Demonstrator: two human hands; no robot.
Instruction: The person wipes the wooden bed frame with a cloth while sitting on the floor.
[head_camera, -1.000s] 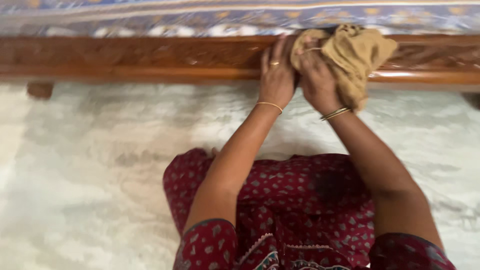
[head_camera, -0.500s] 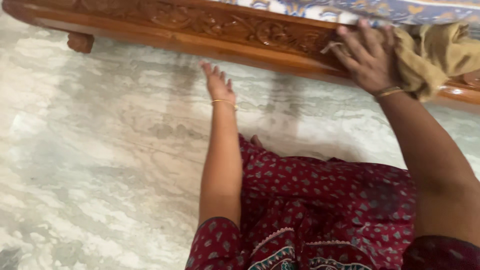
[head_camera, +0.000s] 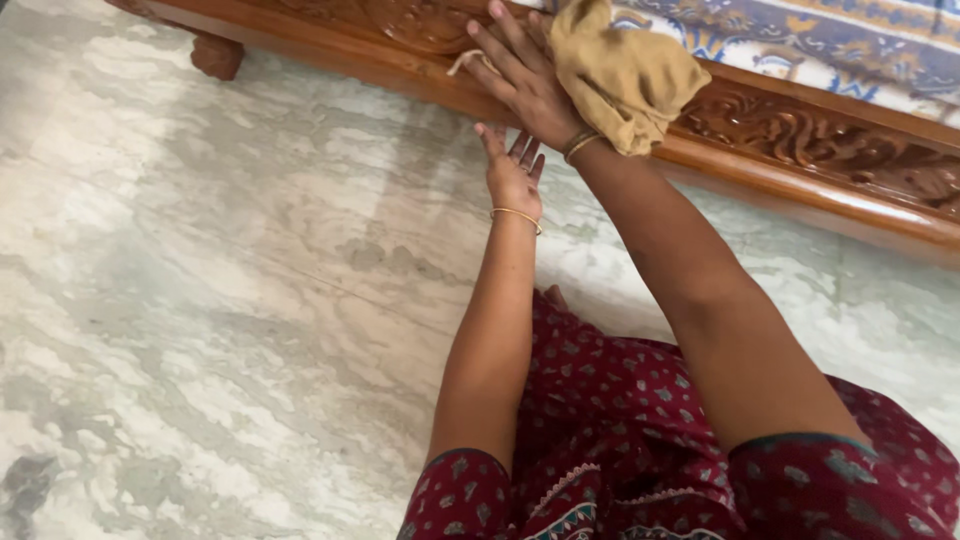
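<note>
Marble floor (head_camera: 200, 300); carved wooden frame (head_camera: 820, 160). Right hand (head_camera: 525, 75) presses tan cloth (head_camera: 620, 70) against carving, apparently grasping it; left hand (head_camera: 512, 175) spread flat on floor. Wiping incomplete.

We see a bed frame (head_camera: 800, 140) of carved wood, glossy varnished brown. The cloth rag (head_camera: 625, 75) is matt, soft, mustard-tan. The floor (head_camera: 200, 300) is polished marble-look stone, smooth, grey-white veined. The bedsheet (head_camera: 850, 40) is printed cotton-like fabric. The bangles (head_camera: 515, 213) are thin shiny metal.
</note>
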